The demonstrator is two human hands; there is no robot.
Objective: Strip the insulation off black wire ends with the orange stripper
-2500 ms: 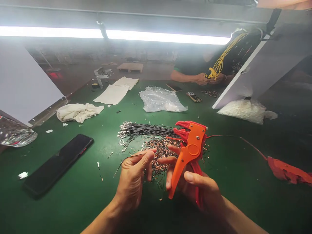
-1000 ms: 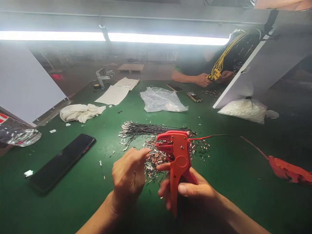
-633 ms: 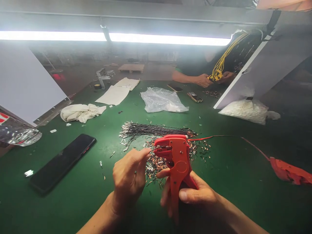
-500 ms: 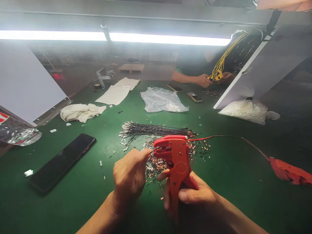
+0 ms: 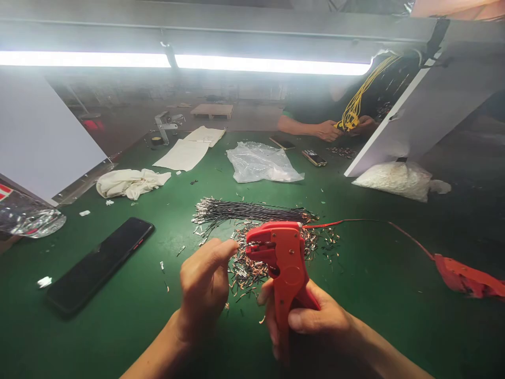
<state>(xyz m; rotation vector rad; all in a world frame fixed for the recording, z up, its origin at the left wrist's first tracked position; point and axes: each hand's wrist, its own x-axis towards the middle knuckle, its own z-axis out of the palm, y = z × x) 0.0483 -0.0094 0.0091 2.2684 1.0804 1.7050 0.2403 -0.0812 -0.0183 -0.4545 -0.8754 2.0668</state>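
the right hand (image 5: 331, 317) grips an orange-and-red plastic wire stripper (image 5: 290, 271), now nearer the left hand (image 5: 203, 279) pinching thin dark wire (image 5: 243, 246).

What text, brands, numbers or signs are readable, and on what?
None legible.
Clear plastic item, left edge: red-and-white patch, cut off, no readable letters.
Small device at back: markings too small.
Papers: any writing too faint.
Orange hand tool: no readable lettering.

The wire stripper (image 5: 290, 268) looks smooth plastic, the rag (image 5: 130, 182) matt cloth, the clear bag (image 5: 260, 162) glossy, crinkled film.
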